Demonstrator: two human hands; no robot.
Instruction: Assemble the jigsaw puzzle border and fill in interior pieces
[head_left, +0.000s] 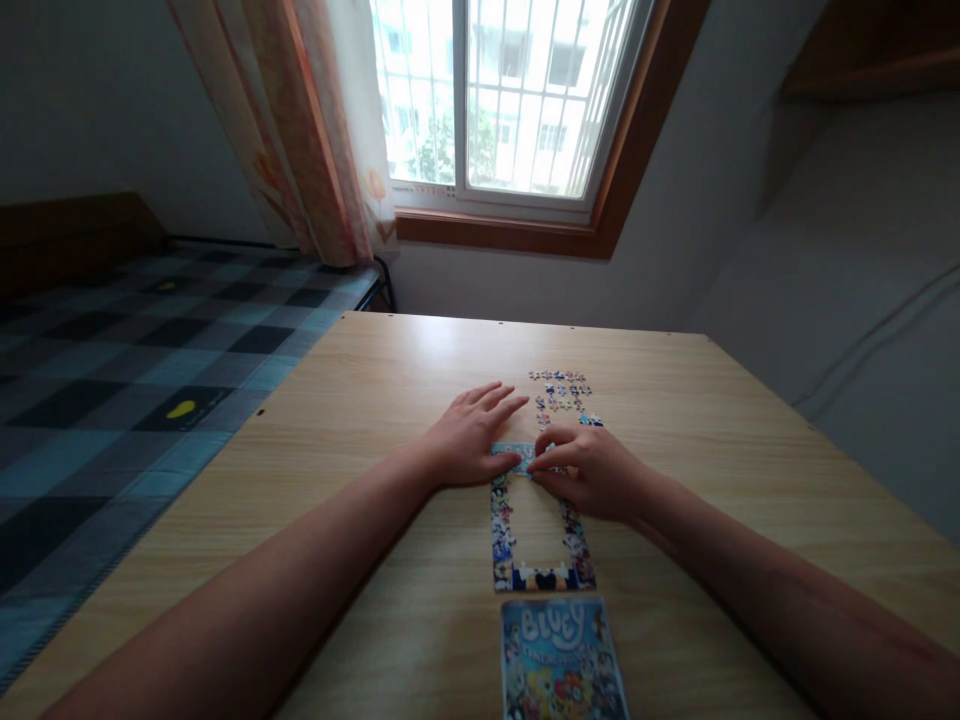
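Observation:
A partly joined jigsaw puzzle (502, 535) lies on the table, a frame of pieces around bare wood. My left hand (472, 435) rests at its upper left corner, fingers spread and the thumb on the light-blue top strip. At the upper right, my right hand (589, 470) pinches at the inner edge of that strip. Its fingertips seem to be on a small puzzle piece, mostly hidden by the fingers. Loose puzzle pieces (562, 392) lie in rows beyond my hands. Nearest me is a picture card (562, 665) reading "Bluey".
The wooden table (360, 400) reaches toward a wall with a barred window (517, 110). A bed with a checked cover (172, 340) stands along the left, beside a curtain (315, 150). A cable (877, 335) runs along the right wall.

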